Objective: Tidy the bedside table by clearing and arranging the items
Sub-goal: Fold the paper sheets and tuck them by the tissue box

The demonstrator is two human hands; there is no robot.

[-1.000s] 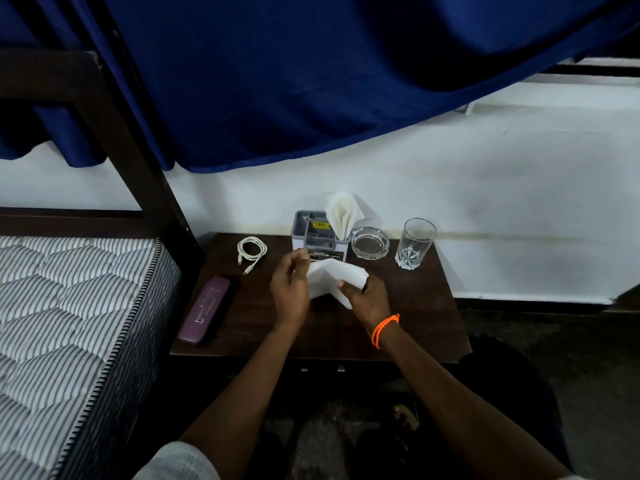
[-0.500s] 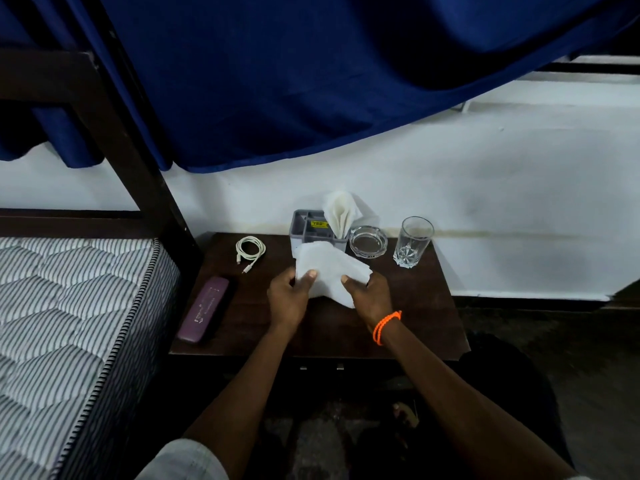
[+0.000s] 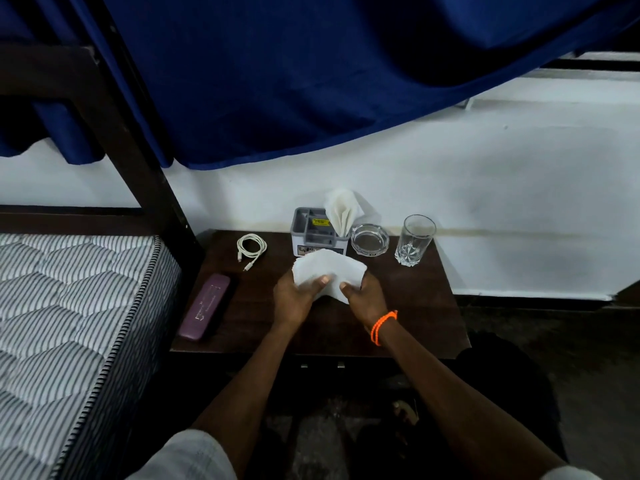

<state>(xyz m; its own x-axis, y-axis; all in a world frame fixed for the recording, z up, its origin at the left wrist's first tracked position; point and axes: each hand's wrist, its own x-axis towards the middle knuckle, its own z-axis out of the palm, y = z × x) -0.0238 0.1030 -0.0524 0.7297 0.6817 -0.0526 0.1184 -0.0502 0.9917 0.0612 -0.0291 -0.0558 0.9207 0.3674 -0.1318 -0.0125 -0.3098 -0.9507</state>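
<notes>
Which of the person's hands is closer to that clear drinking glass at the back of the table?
The right hand. It holds the white paper napkin with the clear drinking glass beyond it to the right; the left hand grips the napkin's far side, farther away.

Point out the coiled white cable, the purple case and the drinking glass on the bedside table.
coiled white cable (image 3: pixel 251 244), head view, on the right side of the coil.
purple case (image 3: pixel 205 306), head view, on the middle of its lid.
drinking glass (image 3: pixel 414 240), head view, on the middle of its clear wall.
</notes>
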